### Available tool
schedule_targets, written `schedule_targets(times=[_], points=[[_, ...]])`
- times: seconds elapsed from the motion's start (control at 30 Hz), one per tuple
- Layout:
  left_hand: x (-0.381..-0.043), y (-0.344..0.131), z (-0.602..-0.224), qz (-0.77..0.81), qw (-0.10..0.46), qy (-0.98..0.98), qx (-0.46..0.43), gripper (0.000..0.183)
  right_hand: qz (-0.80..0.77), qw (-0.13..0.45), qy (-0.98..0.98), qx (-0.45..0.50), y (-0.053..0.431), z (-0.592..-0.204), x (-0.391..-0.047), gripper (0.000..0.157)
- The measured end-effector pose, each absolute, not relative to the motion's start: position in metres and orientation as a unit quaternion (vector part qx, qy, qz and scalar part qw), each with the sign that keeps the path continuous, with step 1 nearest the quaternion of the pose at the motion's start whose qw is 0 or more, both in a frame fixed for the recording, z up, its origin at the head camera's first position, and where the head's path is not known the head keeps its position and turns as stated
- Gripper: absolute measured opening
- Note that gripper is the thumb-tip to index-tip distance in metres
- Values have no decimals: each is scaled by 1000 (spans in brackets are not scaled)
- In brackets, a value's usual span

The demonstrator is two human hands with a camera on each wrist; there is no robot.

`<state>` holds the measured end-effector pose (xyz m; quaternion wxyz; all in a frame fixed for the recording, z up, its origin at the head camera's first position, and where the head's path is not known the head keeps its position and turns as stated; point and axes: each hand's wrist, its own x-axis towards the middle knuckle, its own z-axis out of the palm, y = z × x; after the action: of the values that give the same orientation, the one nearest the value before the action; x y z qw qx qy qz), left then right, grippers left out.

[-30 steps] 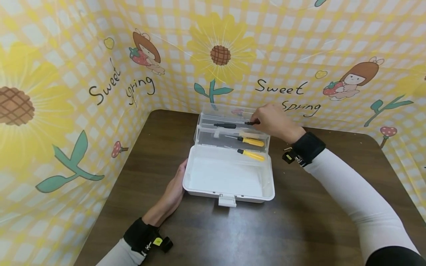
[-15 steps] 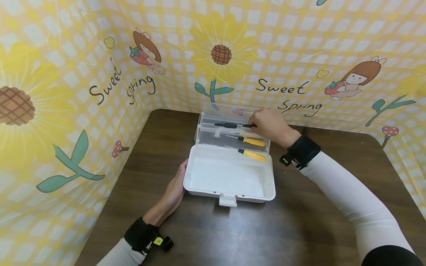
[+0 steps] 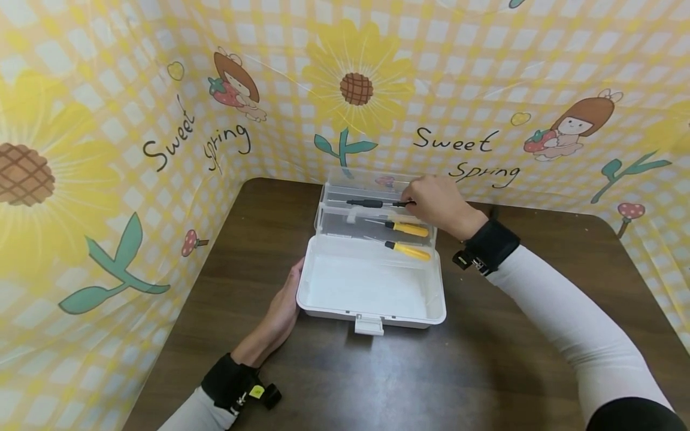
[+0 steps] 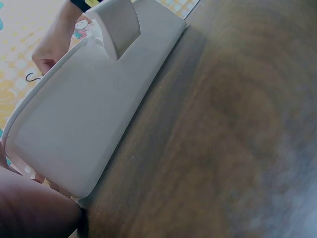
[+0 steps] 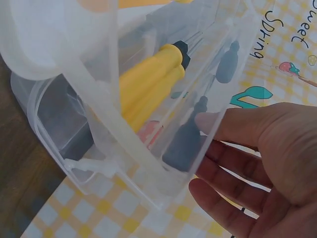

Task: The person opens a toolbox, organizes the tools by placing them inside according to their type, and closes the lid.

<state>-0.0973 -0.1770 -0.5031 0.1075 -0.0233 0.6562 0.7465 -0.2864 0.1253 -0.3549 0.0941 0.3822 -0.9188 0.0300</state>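
A white storage box (image 3: 372,287) stands opened out, its stepped clear trays (image 3: 345,224) raised behind it. My left hand (image 3: 283,305) rests along the box's left side with extended fingers; part of it shows at the corner in the left wrist view. Two yellow-handled screwdrivers (image 5: 148,84) lie in the lower trays. In the top tray lie two black-handled screwdrivers (image 3: 366,203). My right hand (image 3: 439,203) is at that tray's right end. In the right wrist view its thumb overlaps the nearer black handle (image 5: 185,144) through the clear wall, while its loosely bent fingers sit outside.
The box's front latch (image 3: 369,325) hangs outward. Brown wooden table (image 3: 242,239) surrounds the box. A yellow checked cloth (image 3: 469,72) with sunflowers lines the back and left, close behind the raised trays.
My right hand has come slightly down and left, lowering a black-handled screwdriver into the top tray by half a second ago. Since then it has barely moved. The left hand stays put.
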Motion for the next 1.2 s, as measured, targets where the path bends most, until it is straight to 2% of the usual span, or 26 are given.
schedule_targets(times=[0.33,0.77,0.97,1.2], points=[[-98,-177,-503,745,109,658,-25,74,19,101,-930,353,142,-340,-289,14],[-100,-177,-502,744,108,659,-30,71,45,103,-947,301,199,-317,-296,22],[-98,-176,-502,745,108,657,-29,70,46,94,-952,288,227,-324,-302,19],[-98,-176,-503,749,101,655,-19,70,47,37,-962,266,259,-347,-307,22]])
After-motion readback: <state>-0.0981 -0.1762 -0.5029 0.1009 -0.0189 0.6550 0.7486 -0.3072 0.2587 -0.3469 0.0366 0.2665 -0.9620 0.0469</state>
